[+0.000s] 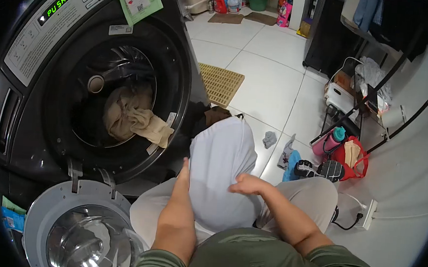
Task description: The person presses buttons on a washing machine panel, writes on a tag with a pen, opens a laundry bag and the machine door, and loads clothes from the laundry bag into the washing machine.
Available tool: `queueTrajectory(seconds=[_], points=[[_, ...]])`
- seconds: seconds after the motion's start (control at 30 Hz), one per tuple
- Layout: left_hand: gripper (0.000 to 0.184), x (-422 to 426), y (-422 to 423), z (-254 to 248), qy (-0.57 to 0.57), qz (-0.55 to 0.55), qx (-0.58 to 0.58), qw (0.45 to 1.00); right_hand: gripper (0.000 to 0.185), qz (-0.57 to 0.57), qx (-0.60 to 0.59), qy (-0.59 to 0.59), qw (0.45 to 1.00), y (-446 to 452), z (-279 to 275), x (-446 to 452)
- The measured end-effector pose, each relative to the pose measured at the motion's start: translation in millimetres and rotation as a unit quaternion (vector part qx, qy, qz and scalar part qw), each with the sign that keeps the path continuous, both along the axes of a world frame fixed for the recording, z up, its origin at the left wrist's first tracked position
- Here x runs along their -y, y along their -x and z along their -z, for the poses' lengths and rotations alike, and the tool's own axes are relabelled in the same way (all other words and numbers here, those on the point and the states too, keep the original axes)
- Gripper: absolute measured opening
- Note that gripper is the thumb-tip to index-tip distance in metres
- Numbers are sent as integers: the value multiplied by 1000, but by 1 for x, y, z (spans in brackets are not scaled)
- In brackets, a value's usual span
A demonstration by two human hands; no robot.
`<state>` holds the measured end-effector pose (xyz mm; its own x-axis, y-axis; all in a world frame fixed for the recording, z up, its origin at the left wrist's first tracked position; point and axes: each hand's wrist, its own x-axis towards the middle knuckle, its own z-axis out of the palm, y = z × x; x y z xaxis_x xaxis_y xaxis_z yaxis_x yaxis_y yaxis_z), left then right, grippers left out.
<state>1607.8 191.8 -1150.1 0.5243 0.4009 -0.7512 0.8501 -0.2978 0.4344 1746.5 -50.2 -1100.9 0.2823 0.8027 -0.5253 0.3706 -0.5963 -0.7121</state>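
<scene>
A rounded, light grey cloth bundle [221, 169] stands on my lap between my legs; whether it is a filled bag or a draped garment I cannot tell. My left hand [184, 175] grips its left side, thumb up, with the other fingers mostly hidden. On its right front, my right hand [248, 184] is closed against the fabric. To the left is a front-loading washing machine [174, 61] with its round door [41, 220] swung down and open. Beige cloth [135, 118] lies in the drum, one end hanging over the rim.
A yellow slotted mat [221, 86] lies on the white tiles. Small grey cloth [269, 139], shoes [320, 169], a pink bottle [330, 141] and a red bag [356, 161] are at the right. A power strip [365, 214] sits by the wall. Detergent bottles [220, 2] stand far back.
</scene>
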Motion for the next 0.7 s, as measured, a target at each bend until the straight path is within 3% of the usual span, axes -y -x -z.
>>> queueTrajectory(seconds=[0.07, 0.1, 0.13, 0.17, 0.2, 0.27, 0.3, 0.33, 0.37, 0.4, 0.43, 0.47, 0.53, 0.57, 0.63, 0.67, 0.7], points=[[50, 9, 4, 0, 114, -245, 13, 963, 45, 63, -205, 107, 971, 26, 7, 6], [50, 18, 2, -4, 110, -252, -3, 961, 48, -63, -121, 172, 976, 23, 5, 3], [49, 30, -3, 3, 10, -2, -59, 998, 50, -187, -35, 231, 954, 20, 1, -3], [51, 41, -7, 12, -124, 234, -96, 959, 53, -309, 48, 286, 906, 20, -1, -6], [50, 55, -7, -12, -154, 327, -152, 920, 51, -292, -18, 281, 914, 19, -8, -1], [49, 33, 15, -25, -79, 242, -54, 966, 49, -249, -141, 264, 921, 8, -31, 19], [48, 23, 31, -29, -42, 197, -6, 980, 37, -226, -93, 240, 940, -1, 40, 22], [45, 8, 43, 32, 30, -227, -21, 973, 34, -234, -26, 250, 939, 1, 39, 17], [44, 6, 47, 46, -80, -42, -24, 996, 32, -242, 40, 259, 934, 6, 38, 11], [42, 10, 35, 50, -187, 147, -22, 971, 30, -243, 112, 267, 926, 2, 35, 2], [41, 49, 23, -15, -201, 248, -20, 947, 31, -286, 147, 234, 918, 17, -7, 4], [39, 68, 21, -50, -125, 291, -43, 948, 32, -345, 101, 271, 893, 31, -7, 7], [35, 99, 19, -105, -77, 444, -112, 886, 38, -444, -50, 303, 842, 55, 41, 34], [34, 107, 29, -93, -87, 445, -124, 883, 39, -425, -36, 258, 867, 59, 32, 36], [34, 108, 40, -58, -129, 430, -140, 882, 40, -390, 19, 158, 907, 35, -37, 12], [35, 115, 37, -41, -162, 449, -156, 865, 39, -278, 170, 142, 935, 19, -75, -3], [36, 128, 28, -24, -193, 472, -171, 843, 39, -45, 273, 24, 961, -5, -46, -14]])
